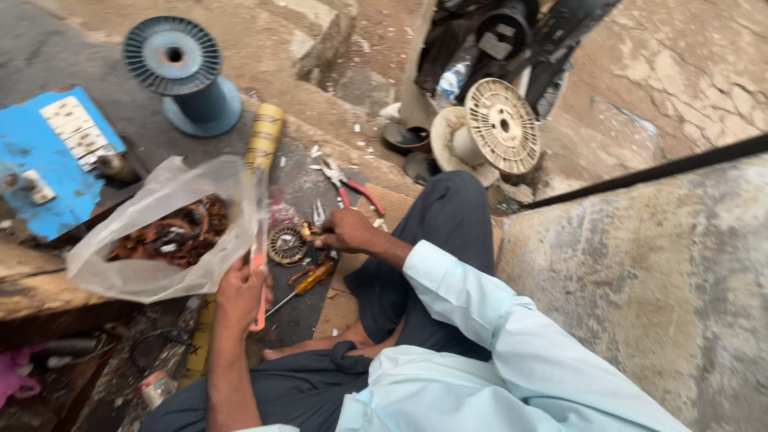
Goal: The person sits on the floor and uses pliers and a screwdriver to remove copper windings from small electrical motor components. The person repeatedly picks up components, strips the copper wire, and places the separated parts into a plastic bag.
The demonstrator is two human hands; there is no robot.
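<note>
The person sat cross-legged on the ground with a small round motor core (286,245) in front of the knees. The right hand (346,230) lay just right of the core, fingers curled tight around a small tool I could not make out, its tip touching the core's edge, probably so the core stayed steady on the mat. The left hand (240,290), nearer the body than the core, was closed on the lower corner of a clear plastic bag (164,232) and an orange strip (258,296); the bag, left of the core, held a tangle of copper wire (172,234), and being pinched there likely kept it from spilling. A screwdriver (308,282) lay just below the core, red-handled pliers (352,190) just beyond it, both within easy reach. Farther beyond, a blue spool (182,70) and a white spool (488,126) stood well apart.
</note>
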